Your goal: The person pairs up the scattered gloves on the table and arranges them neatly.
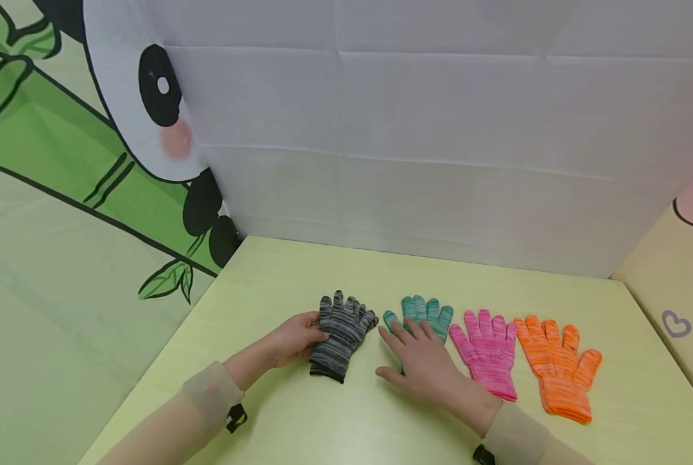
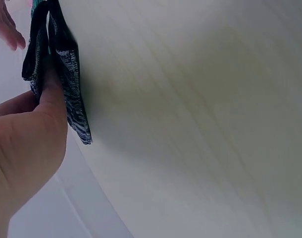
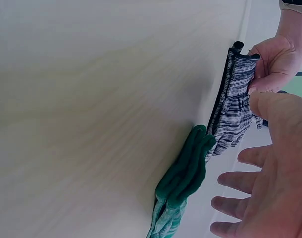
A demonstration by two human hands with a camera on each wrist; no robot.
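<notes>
At the left of the row, a black-and-grey striped knit glove (image 1: 346,332) is pinched along its left side by my left hand (image 1: 296,339). The left wrist view shows that hand's thumb (image 2: 53,96) reaching between two dark layers of the striped glove (image 2: 74,96); I cannot tell whether a second glove lies under it. My right hand (image 1: 424,368) spreads over a green knit glove (image 1: 427,311) and hides its middle and cuff. From the right wrist view, this hand (image 3: 279,183) has straight fingers and grips nothing, with the green glove's dark cuff (image 3: 185,168) beside them.
To the right of my right hand lie a pink glove (image 1: 488,352) and an orange glove (image 1: 558,371), both flat. They rest on a pale yellow table (image 1: 299,426). A white backdrop (image 1: 410,161) rises behind it, and a panda-printed cloth (image 1: 61,290) hangs at the left.
</notes>
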